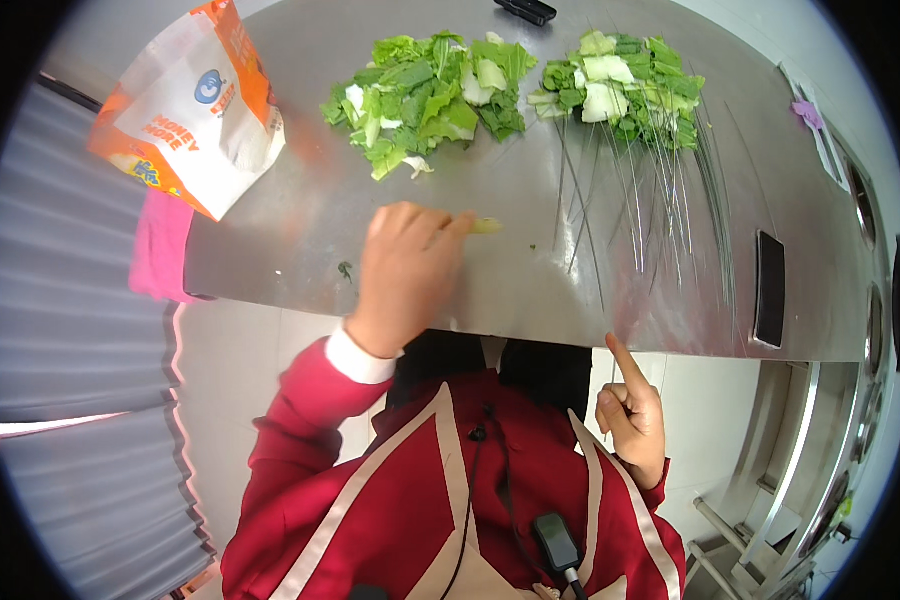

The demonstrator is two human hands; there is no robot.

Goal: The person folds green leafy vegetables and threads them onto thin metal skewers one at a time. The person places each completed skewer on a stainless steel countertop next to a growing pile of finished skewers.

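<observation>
My left hand, slightly blurred, is over the steel table with a small pale green vegetable piece pinched at its fingertips. Just off the table's front edge, my right hand has its index finger stretched out and the others curled. A thin skewer runs upright along its thumb and seems gripped there; part of it is hidden by the fingers. Beyond my left hand lies a loose heap of cut leafy greens. A second pile of greens is to its right, with many thin metal skewers fanned out across and below it.
An open orange and white printed bag stands at the table's left, near a pink cloth. A black phone-like slab lies on the steel table at right. At the far edge is a black object.
</observation>
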